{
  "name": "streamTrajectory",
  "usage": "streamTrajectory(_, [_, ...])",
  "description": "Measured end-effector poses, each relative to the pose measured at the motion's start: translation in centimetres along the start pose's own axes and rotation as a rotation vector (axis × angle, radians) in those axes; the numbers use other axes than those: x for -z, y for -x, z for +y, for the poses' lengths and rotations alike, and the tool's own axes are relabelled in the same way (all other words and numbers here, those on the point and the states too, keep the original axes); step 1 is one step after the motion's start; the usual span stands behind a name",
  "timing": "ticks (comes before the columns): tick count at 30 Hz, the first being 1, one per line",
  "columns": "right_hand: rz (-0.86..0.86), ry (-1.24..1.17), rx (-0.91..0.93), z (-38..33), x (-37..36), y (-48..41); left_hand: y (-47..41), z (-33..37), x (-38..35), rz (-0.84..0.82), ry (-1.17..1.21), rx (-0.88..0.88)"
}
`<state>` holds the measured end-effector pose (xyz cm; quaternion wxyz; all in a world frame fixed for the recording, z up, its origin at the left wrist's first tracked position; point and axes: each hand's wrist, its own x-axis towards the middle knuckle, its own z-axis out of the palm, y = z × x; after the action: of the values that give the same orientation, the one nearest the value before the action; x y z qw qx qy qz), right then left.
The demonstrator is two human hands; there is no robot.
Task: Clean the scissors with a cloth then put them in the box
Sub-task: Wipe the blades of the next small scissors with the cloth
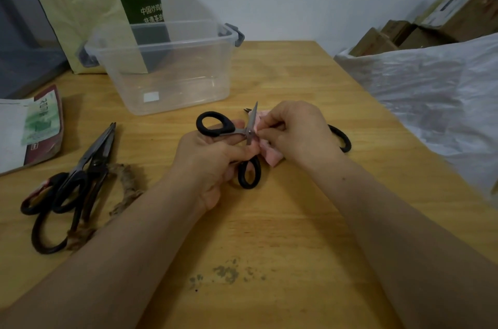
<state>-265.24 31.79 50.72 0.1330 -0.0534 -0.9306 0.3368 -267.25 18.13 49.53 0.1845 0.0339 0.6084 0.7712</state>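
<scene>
With scissors [249, 134] gripped in left hand [213, 161], cloth [272, 156] pinched in right hand [296, 132], wipe from pivot toward tip, staying off edge.

I count four pairs of scissors: one open pair [249, 132], a heap of two pairs [91, 163] at the left, and one half-hidden pair [341, 139] showing little more than a black loop. One pink cloth [272, 158], one clear box [167, 67], one table [269, 234]. Two hands: left hand [213, 158], right hand [296, 132]. Cardboard cartons [404, 34] far right: at least three.
</scene>
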Motion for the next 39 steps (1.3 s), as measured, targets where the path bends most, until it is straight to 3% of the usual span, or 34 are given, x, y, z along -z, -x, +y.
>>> streamTrajectory(3, [0.189,-0.062,0.021,0.2,0.6,0.0,-0.2,0.1,0.1,0.022,0.012,0.004])
streamTrajectory(6, [0.145,-0.244,0.075,-0.5,0.3,0.5,-0.1,0.2,0.2,-0.017,0.04,0.009])
streamTrajectory(9, [0.096,-0.11,0.096,0.0,-0.1,0.2,0.1,0.1,0.0,-0.033,0.022,-0.006])
streamTrajectory(11, [0.159,-0.05,0.064,0.6,0.4,-0.2,0.0,0.1,0.0,-0.004,0.04,-0.009])
streamTrajectory(14, [0.279,-0.243,0.029,1.1,1.3,-0.5,-0.1,0.3,0.1,0.0,0.056,-0.023])
streamTrajectory(17, [0.232,-0.41,0.088,0.2,1.5,0.0,-0.1,0.4,0.2,-0.038,0.085,-0.03])
streamTrajectory(21, [0.136,-0.349,0.149,-0.9,0.6,0.6,-0.3,0.4,0.3,-0.04,0.143,0.024])
streamTrajectory(28, [0.182,-0.282,0.186,-0.1,0.1,0.0,-0.2,0.7,-0.1,-0.053,0.254,0.125])
streamTrajectory(39, [0.163,-0.462,0.029,-0.9,0.1,0.3,-1.5,0.9,0.7,0.225,0.264,-0.011])
